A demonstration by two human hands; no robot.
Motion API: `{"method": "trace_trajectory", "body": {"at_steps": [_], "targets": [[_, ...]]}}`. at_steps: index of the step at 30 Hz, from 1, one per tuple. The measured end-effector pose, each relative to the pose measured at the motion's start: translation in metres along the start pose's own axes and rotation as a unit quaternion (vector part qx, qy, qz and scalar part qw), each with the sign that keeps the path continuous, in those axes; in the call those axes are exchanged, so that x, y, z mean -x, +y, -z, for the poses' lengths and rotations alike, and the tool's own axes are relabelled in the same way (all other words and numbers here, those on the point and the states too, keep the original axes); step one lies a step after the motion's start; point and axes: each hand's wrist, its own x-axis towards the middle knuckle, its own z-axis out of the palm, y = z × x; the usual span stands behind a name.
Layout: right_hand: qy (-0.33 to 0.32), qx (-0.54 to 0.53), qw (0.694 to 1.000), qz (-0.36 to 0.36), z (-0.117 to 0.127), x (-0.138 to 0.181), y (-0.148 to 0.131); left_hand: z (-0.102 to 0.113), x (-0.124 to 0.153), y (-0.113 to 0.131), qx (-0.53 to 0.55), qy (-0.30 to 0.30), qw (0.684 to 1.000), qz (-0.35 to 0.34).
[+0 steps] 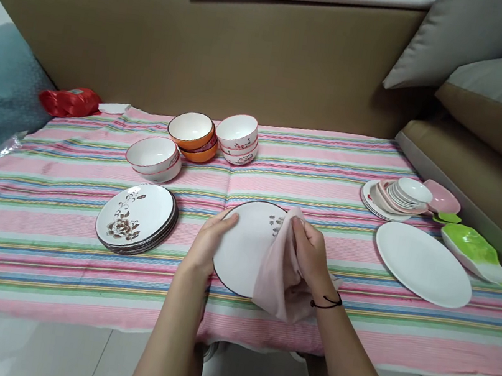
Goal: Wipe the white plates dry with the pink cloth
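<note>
A white plate [244,247] with a dark rim and a brown flower print is held up over the striped cloth at the centre. My left hand [208,241] grips its left rim, fingers curled over the edge. My right hand [311,253] is closed on a pale pink cloth [275,279] and presses it against the plate's right side. The cloth hangs down over the plate's lower right part and hides it. A dark band sits on my right wrist.
A stack of flowered plates [136,218] lies at left. Behind stand white bowls [154,156], orange bowls [192,134] and more white bowls [238,137]. At right are small saucers [395,197], a large white oval platter [423,264], a green leaf dish [475,250], a pink dish [443,196]. Sofa back behind.
</note>
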Motion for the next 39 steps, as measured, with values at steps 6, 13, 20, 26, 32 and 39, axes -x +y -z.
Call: {"method": "trace_trajectory", "body": {"at_steps": [6,13,20,26,32,39], "targets": [[-0.032,0.027,0.999,0.007,-0.001,0.007,-0.001,0.000,-0.006,-0.005,0.104,0.084,0.990,-0.054],[-0.003,-0.020,1.000,-0.023,-0.003,0.005,-0.005,-0.004,-0.012,-0.005,0.130,0.112,0.985,-0.029],[0.035,-0.026,0.999,-0.011,0.004,0.000,-0.003,-0.005,-0.010,-0.004,0.100,0.044,0.994,-0.015],[0.059,0.003,0.998,0.002,0.005,-0.003,-0.002,-0.007,-0.009,-0.007,0.094,0.051,0.994,-0.032],[0.074,-0.050,0.996,-0.022,0.000,-0.003,-0.004,-0.008,-0.010,-0.009,0.116,0.079,0.988,-0.056],[0.040,-0.098,0.994,0.024,-0.002,-0.007,-0.003,-0.003,-0.010,-0.005,0.130,0.112,0.984,-0.050]]}}
